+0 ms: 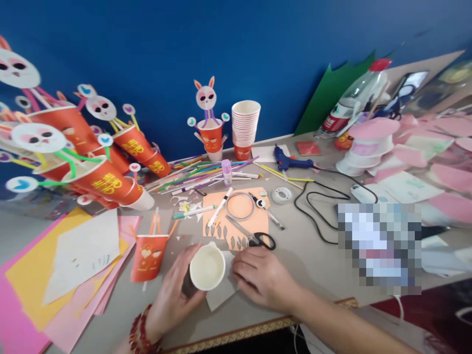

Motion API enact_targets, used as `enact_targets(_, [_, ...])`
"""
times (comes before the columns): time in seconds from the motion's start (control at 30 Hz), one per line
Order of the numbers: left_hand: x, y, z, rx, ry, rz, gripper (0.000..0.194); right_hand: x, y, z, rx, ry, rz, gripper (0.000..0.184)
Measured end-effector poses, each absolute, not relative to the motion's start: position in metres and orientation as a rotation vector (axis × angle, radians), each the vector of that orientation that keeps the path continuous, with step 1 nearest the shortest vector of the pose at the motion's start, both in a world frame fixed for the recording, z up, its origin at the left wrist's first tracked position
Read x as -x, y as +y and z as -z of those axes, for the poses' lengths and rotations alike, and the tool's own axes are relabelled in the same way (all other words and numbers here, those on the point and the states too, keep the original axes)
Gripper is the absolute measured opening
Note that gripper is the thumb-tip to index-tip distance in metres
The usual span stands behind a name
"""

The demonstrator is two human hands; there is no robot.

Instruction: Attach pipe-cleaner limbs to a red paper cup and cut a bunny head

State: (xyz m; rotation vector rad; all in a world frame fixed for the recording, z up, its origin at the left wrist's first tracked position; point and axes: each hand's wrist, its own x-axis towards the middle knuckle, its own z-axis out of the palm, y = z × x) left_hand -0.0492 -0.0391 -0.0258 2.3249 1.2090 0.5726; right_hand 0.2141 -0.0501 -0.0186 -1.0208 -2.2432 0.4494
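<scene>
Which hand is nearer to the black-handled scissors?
Right. The right hand is just on the near side of the scissors, by their handles; the left hand, around a cup, is farther left.

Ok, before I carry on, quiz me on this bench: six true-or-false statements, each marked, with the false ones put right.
1. The left hand holds a cup. True.
2. The right hand holds the glue gun. False: the glue gun lies on the table, apart from the right hand.
3. A rabbit figure stands left of the cup stack. True.
4. The tape roll lies left of the orange sheet. False: it lies to the right.
5. The scissors have black handles. True.
6. The bottle has a blue cap. False: the cap is red.
</scene>
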Motion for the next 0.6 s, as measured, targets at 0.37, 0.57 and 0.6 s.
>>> enact_targets(0.37, [0.0503,-0.0396,0.0272,-2.364,1.243,-0.561,0.073,-0.2196,-0.0526,0.0216,1.052,-2.315,-0.479,0.018])
enact_targets(0.57, [0.0473,-0.0362,0.0247,-2.403,1.243,-0.57,0.071,-0.2197,-0.0521,0.0216,1.073,-2.326,-0.496,0.021])
enact_targets(0.6, [0.0472,-0.036,0.0247,-2.411,1.228,-0.571,0.071,-0.2198,-0.052,0.0216,1.073,-2.326,-0.503,0.021])
